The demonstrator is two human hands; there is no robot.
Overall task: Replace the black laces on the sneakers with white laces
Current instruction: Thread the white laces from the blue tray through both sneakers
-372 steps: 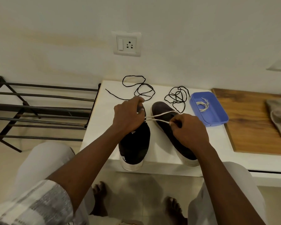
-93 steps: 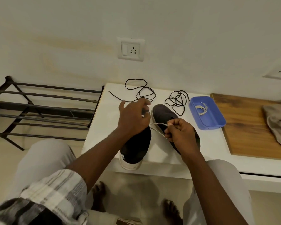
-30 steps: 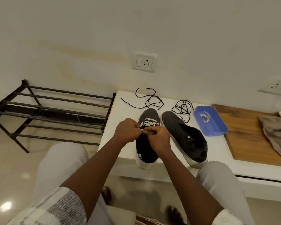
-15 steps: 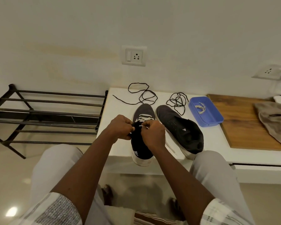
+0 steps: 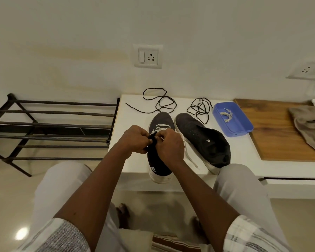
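Two dark sneakers stand on the white table point(image 5: 135, 160). The left sneaker point(image 5: 159, 166) carries a white lace point(image 5: 161, 126) through its front eyelets, and its heel hangs over the table's near edge. My left hand point(image 5: 134, 140) and my right hand point(image 5: 170, 145) meet over its tongue, each pinching part of the white lace; a loose end point(image 5: 190, 158) trails to the right. The right sneaker point(image 5: 202, 139) has no lace. Two black laces point(image 5: 160, 102) point(image 5: 199, 109) lie loose behind the shoes.
A blue tray point(image 5: 244, 126) holding another white lace point(image 5: 226, 115) sits right of the shoes. Beyond it are a wooden board point(image 5: 280, 133) and a beige cloth point(image 5: 311, 126). A black metal rack point(image 5: 53, 124) stands left of the table. My knees flank the table's front.
Over the last seconds the lacing has reached further up the left sneaker, and both hands have come together over its tongue. In the last half second they have barely moved.
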